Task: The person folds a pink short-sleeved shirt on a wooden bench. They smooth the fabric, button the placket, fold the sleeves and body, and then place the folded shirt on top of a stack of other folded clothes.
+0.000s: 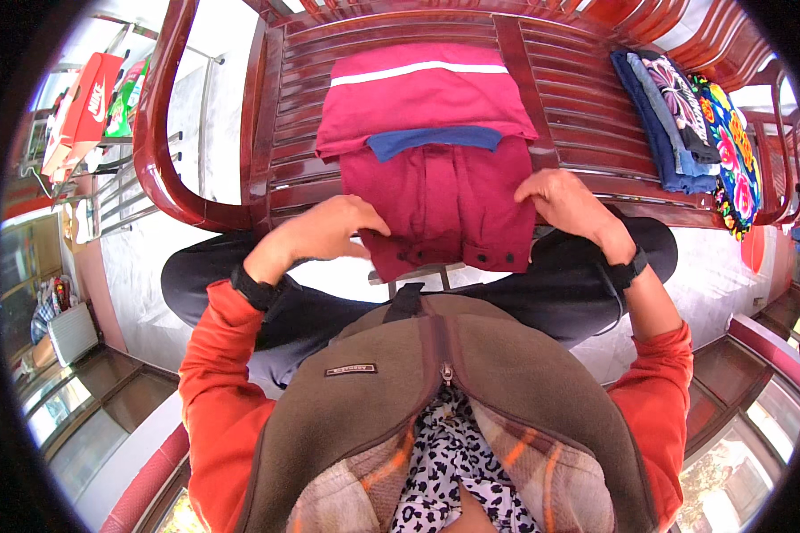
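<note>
A crimson garment (433, 106), which looks like a shirt, is spread on the slatted wooden bench in front of me. It has a white stripe near the far end and a blue band (433, 141) across its middle. Its darker near part (440, 200) hangs over the bench's front edge, with several dark buttons along the bottom. My left hand (333, 230) is at the left edge of this part, thumb and fingers apart. At the opposite edge, the bent fingers of my right hand (567, 203) meet the cloth; whether they pinch it is unclear.
Folded jeans (647, 123), a dark printed garment (683, 106) and a bright floral cloth (733, 153) lie at the bench's right end. A curved wooden armrest (157, 133) rises on the left. Beyond it, an orange Nike box (83, 113) sits on a metal rack.
</note>
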`<action>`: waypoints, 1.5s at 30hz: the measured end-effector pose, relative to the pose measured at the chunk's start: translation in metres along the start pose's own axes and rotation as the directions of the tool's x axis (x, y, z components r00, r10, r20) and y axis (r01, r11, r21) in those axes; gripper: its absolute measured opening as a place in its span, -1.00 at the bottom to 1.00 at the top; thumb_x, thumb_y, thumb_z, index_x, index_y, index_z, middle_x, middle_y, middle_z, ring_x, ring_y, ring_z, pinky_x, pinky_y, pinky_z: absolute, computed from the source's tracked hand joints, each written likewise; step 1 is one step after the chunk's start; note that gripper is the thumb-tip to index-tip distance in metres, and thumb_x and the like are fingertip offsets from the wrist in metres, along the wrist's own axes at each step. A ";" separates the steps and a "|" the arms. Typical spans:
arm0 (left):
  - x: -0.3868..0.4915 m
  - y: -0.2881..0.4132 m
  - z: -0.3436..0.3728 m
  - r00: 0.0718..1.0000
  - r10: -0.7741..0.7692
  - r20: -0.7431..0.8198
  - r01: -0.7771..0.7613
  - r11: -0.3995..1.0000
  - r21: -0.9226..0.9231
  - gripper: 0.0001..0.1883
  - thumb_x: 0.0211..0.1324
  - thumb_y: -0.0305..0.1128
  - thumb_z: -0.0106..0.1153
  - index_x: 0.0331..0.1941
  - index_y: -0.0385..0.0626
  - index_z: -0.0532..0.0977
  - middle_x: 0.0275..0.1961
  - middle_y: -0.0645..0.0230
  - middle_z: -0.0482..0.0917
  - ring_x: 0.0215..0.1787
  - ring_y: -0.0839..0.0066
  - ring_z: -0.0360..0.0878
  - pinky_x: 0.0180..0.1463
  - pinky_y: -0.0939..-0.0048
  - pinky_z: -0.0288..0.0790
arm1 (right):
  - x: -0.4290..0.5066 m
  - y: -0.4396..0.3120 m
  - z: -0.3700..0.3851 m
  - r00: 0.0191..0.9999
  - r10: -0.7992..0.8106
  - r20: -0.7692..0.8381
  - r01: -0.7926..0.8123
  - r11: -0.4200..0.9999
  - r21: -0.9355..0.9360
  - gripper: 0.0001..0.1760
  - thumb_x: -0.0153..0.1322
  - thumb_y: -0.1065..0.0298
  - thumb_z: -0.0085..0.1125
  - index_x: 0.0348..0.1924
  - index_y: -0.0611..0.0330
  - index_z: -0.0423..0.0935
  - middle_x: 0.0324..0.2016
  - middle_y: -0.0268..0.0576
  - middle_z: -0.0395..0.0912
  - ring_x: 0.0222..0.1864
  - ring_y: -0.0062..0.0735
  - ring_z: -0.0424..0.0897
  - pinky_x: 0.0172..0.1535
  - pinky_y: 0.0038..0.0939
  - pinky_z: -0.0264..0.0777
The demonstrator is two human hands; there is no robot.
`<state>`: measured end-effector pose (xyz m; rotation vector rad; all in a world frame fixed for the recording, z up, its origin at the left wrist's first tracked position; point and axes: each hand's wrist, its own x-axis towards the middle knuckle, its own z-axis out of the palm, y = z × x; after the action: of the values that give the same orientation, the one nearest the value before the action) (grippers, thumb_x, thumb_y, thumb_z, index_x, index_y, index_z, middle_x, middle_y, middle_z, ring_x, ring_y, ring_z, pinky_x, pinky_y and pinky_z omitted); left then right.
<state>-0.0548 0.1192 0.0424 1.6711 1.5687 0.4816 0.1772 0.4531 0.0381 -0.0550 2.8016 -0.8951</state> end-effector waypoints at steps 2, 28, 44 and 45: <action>0.003 -0.002 -0.016 0.974 -0.166 -0.152 0.159 0.986 -0.059 -0.66 -0.05 -0.48 0.39 -0.11 -0.16 0.61 -0.14 0.19 0.67 -0.01 0.16 0.60 0.07 0.21 0.49 | 0.015 0.001 -0.004 0.985 -0.001 -0.170 -0.004 1.000 -0.029 -0.66 0.24 0.57 0.26 -0.10 0.20 0.67 -0.05 0.02 0.66 0.07 0.01 0.60 0.11 -0.14 0.50; 0.086 -0.163 -0.078 0.405 -0.889 -0.215 0.097 0.276 -0.956 -0.53 0.27 -0.24 0.32 0.14 -0.33 0.53 0.00 0.10 0.70 -0.07 0.33 0.71 0.00 0.29 0.59 | 0.179 0.113 -0.009 0.690 0.723 -0.009 -0.467 0.455 0.758 -0.58 0.47 0.22 0.30 -0.01 0.47 0.61 -0.22 -0.06 0.71 -0.32 -0.43 0.67 -0.26 -0.42 0.59; 0.098 -0.174 -0.091 0.474 -0.846 -0.243 -0.075 0.236 -0.969 -0.69 0.39 -0.32 0.19 0.12 -0.18 0.53 0.05 0.21 0.69 0.02 0.35 0.68 0.18 0.27 0.52 | 0.199 0.120 -0.016 0.758 0.648 -0.077 -0.253 0.401 0.880 -0.64 0.57 0.23 0.12 0.08 0.34 0.61 -0.09 -0.12 0.70 -0.10 -0.41 0.64 -0.03 -0.40 0.51; 0.098 -0.172 -0.090 0.461 -0.860 -0.217 -0.057 0.215 -0.975 -0.68 0.39 -0.32 0.19 0.13 -0.19 0.52 0.06 0.19 0.68 0.02 0.35 0.68 0.19 0.28 0.52 | 0.197 0.121 -0.014 0.767 0.633 -0.104 -0.253 0.448 0.857 -0.61 0.57 0.22 0.13 0.10 0.35 0.58 -0.07 -0.12 0.69 -0.09 -0.42 0.64 0.00 -0.40 0.51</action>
<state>-0.2185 0.2269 -0.0517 -0.1234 1.6739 1.5544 -0.0157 0.5409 -0.0555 1.1128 2.1445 -2.0924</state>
